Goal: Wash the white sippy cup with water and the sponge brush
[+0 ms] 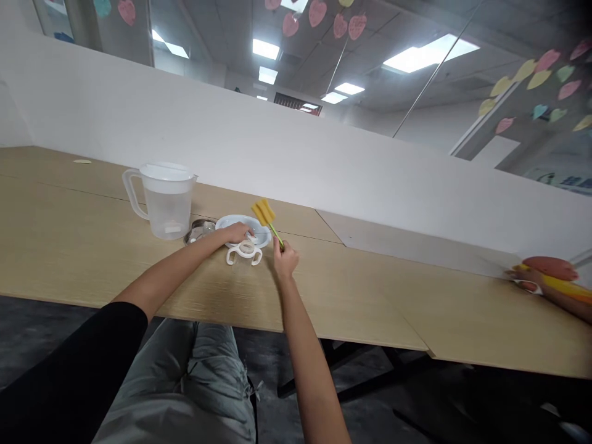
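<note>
My right hand [287, 260] is closed round the green handle of a bottle brush [264, 212], whose yellow sponge head points up and away. Inside a white bowl [223, 223], my left hand [237, 232] has its fingers bent down at a small whitish thing [252, 238] too small to name. Just in front of the bowl stands a clear baby bottle with a white two-handled collar [245, 249], touched by neither hand. Left of the bowl, a round metal dish [187, 237] holds small clear pieces, partly hidden by my left forearm.
A lidded clear plastic jug [169, 206] with liquid stands behind on the left. The wooden table [351, 290] runs along a white wall [296, 166] under glass. At far right, another person's hand [531, 276] is by a red and yellow thing [552, 269].
</note>
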{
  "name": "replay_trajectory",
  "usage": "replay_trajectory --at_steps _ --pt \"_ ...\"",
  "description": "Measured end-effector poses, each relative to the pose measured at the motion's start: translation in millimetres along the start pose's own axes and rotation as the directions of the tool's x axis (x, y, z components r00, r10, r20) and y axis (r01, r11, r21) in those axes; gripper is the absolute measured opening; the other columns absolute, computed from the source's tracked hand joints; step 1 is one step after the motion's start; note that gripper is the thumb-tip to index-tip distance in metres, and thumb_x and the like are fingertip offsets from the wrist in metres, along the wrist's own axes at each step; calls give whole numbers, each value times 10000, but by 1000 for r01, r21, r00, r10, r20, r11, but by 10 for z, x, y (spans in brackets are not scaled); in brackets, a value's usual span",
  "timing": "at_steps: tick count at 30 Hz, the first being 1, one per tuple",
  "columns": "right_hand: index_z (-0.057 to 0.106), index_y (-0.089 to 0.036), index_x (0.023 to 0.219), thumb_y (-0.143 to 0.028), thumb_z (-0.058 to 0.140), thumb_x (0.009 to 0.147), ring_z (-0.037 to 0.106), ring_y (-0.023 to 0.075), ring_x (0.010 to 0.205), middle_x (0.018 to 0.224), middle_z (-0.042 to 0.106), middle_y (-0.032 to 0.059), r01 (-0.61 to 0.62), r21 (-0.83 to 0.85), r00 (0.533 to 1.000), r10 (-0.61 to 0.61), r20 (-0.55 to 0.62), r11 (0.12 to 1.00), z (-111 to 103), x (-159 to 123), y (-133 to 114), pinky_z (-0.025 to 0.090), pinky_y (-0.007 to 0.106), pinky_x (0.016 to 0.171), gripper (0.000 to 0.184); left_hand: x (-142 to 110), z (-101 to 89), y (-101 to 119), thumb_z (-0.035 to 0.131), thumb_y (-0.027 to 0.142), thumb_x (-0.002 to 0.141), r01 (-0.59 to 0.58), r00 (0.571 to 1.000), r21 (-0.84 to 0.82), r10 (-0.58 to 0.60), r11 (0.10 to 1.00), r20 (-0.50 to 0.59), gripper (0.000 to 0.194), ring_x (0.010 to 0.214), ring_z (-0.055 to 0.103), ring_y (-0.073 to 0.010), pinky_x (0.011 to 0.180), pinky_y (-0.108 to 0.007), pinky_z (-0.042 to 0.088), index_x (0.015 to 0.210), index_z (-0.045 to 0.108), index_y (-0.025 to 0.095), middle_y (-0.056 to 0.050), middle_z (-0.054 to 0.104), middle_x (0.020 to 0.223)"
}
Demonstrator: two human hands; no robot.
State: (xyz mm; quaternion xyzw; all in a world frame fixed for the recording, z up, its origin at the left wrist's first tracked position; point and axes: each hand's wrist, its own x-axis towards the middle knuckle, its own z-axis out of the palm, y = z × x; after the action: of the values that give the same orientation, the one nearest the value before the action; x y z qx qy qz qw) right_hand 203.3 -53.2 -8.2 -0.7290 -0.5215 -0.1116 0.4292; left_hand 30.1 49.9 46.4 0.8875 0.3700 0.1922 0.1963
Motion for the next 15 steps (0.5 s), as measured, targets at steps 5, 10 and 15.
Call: replay_trajectory --at_steps 5,10,15 --pt "591 -167 688 -564 227 932 389 118 543 589 554 27 3 -3 1000 -3 -9 1000 6 0 16 198 241 564 592 -61 -227 -23 688 154 565 72 997 84 -69 994 -43 510 863 655 -222 782 -247 473 1074 681 185 -51 720 918" --pt "598 -168 682 -568 262 931 377 111 540 586 555 20 31 -5 999 -31 12 1000 22 -6 13 178 242 561 578 -148 -563 -33 720 147 550 53 978 -219 -96 974 -187 725 849 649 -195 764 -275 506 1254 548 155 -74 688 1022" --pt "627 -170 704 -569 337 919 369 104 540 617 581 20 67 -27 994 -65 83 997 57 -7 9 163 243 562 538 -227 -751 111 742 137 557 -53 971 -551 -87 833 -224 652 880 639 -180 811 -327 508 1186 569 121 -101 666 1022"
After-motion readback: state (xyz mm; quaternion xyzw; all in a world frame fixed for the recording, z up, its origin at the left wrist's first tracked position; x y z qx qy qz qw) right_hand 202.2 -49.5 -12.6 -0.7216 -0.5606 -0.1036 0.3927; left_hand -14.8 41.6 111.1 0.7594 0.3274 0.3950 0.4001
